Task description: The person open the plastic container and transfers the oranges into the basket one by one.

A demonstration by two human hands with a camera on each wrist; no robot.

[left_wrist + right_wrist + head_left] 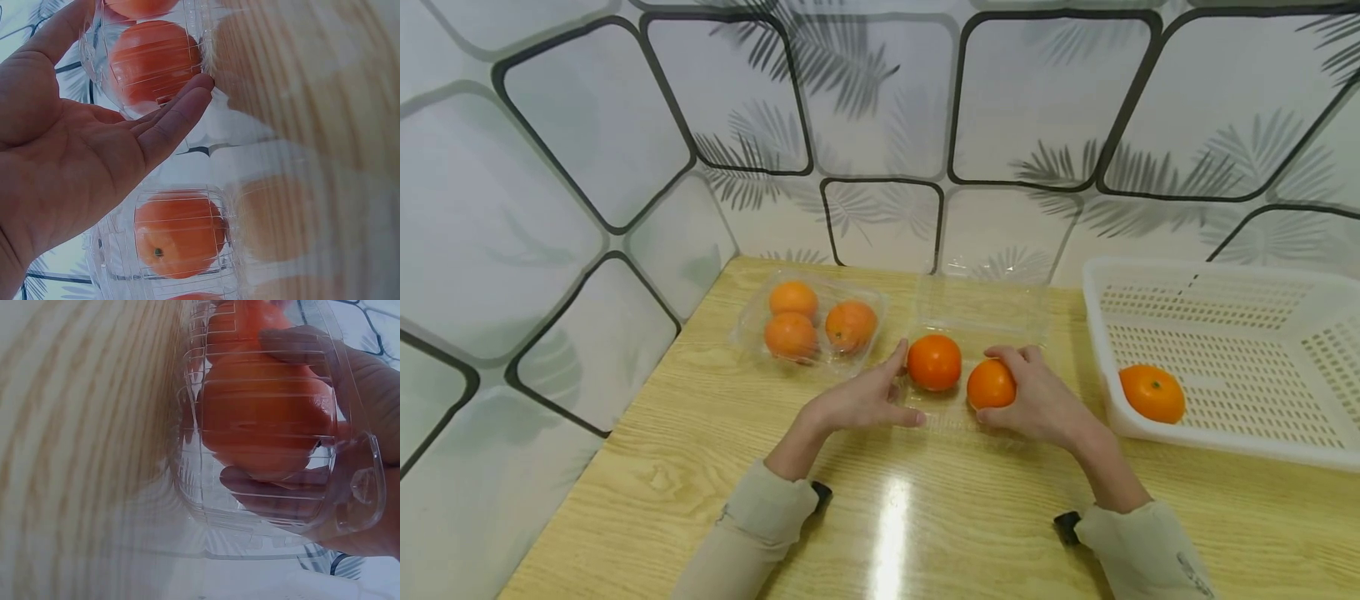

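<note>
My right hand (1036, 398) grips an orange (991, 385) inside a clear plastic clamshell box, thumb on the near side and fingers on the far side. In the right wrist view the gripped orange (265, 415) shows through the ribbed wall. Left of it in the same box sits another orange (934, 362). The box's lid (981, 302) is raised at the back. My left hand (863, 400) is at the box's left side, thumb and fingers spread. Seen from the left wrist, its straight fingers (178, 119) lie along the wall, with an orange (156, 62) behind them.
A second clear box (741, 329) holding three oranges stands at the back left. To the right is a white plastic basket (1097, 350) with one orange (1152, 393) in its near left corner. A patterned wall (880, 225) borders the wooden table (647, 492).
</note>
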